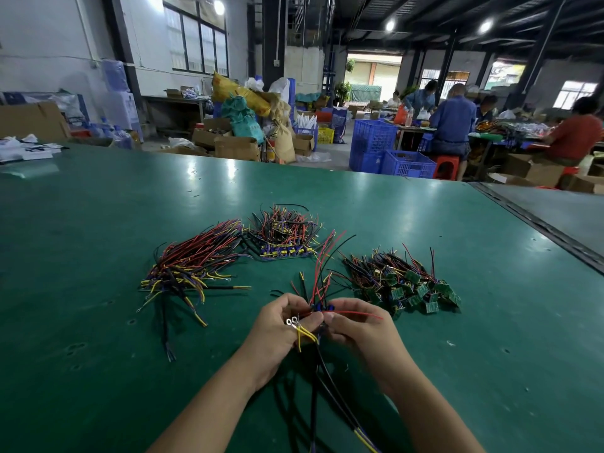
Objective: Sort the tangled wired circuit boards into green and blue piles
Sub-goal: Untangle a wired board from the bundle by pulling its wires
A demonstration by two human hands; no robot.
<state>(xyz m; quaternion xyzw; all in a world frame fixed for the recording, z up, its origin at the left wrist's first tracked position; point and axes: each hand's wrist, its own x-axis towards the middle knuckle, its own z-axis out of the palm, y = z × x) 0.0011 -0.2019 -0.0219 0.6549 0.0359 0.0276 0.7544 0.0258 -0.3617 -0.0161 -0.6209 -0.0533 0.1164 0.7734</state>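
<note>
Looking down from your head, you see a wide green tabletop (98, 223) with heaps of wired boards on it. Past its far edge stand blue crates (389, 152), brown boxes (235, 147) and a red stool (446, 166). Some people sit at another table far off on the right. All of that is well apart from your hands.

Your left hand (281, 325) and right hand (356, 325) are close together, low in the middle, just in front of the heaps. Both arms reach in from the bottom edge. The fingers of both hands are curled round one small bunch of wired boards (322, 308), and a bit of blue shows between your thumbs. Red and black wires stick up from the bunch and hide part of the gap between two heaps. Yellow wires (305, 335) lie over your left fingers, and long black wires (327, 387) run down between your wrists toward you.

You have three heaps. The left heap (196, 266) is mostly long wires lying side by side. The middle heap (284, 237) shows blue boards along its near edge. The right heap (405, 282) holds green boards. Two silver rings show on the yellow wires.
</note>
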